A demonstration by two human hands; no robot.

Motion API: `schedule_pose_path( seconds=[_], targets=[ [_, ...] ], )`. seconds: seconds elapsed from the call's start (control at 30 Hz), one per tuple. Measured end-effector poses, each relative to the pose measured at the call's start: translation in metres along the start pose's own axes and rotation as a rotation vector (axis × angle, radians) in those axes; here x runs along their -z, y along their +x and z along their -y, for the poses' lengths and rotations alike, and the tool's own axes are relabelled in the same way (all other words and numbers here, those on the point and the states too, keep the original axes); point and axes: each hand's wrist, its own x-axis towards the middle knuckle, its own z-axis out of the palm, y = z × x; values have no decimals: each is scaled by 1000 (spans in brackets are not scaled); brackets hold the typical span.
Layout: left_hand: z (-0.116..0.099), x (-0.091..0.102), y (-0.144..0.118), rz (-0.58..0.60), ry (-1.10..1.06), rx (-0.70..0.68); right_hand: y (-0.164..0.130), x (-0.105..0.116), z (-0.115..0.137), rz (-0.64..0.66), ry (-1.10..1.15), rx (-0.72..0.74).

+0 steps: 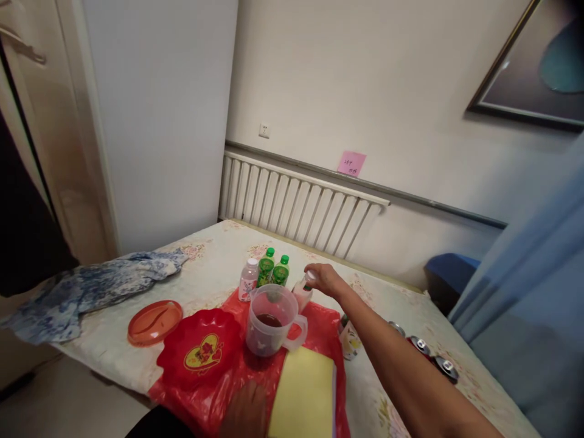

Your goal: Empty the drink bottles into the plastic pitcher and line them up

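Bottle (303,292) at counter's (219,261) far edge: right hand (325,280) pinches its cap. Left hand (246,409) rests near edge, grip indistinct. Lifting requires firmer hold.

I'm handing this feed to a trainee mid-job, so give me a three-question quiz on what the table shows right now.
1. True or false: the right hand grips the top of the small white-capped bottle.
2. What is in the clear plastic measuring jug: A milk, B dark liquid, C nothing?
3. How many green-capped green bottles stand behind the jug?

Key: 1 true. 2 B, a shallow dark pool at the bottom. 3 two, beside a pale pink-labelled bottle. The left hand rests low on the red plastic sheet.
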Motion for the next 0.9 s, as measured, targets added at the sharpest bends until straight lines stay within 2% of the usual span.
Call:
schedule_pose_path(
  seconds=[0.13,0.33,0.43,0.53,0.6,0.7,0.8,0.9],
  targets=[
    [-1,-5,12,58,-11,47,-37,34,-1,-25,-18,-50],
    [-6,18,15,75,-214,106,-94,74,4,16,22,-83],
    [-18,28,17,70,-263,94,-122,85,13,50,55,-94],
    [-43,40,17,36,-375,70,-147,90,29,96,106,-102],
    [-63,50,19,-34,-599,90,-160,89,44,141,167,-65],
    [-90,69,20,-39,-781,91,-176,85,65,183,256,4],
    [-107,85,18,36,-791,83,-187,79,81,204,327,8],
    [-113,91,10,26,-713,94,-195,76,93,198,392,-55]
  ],
)
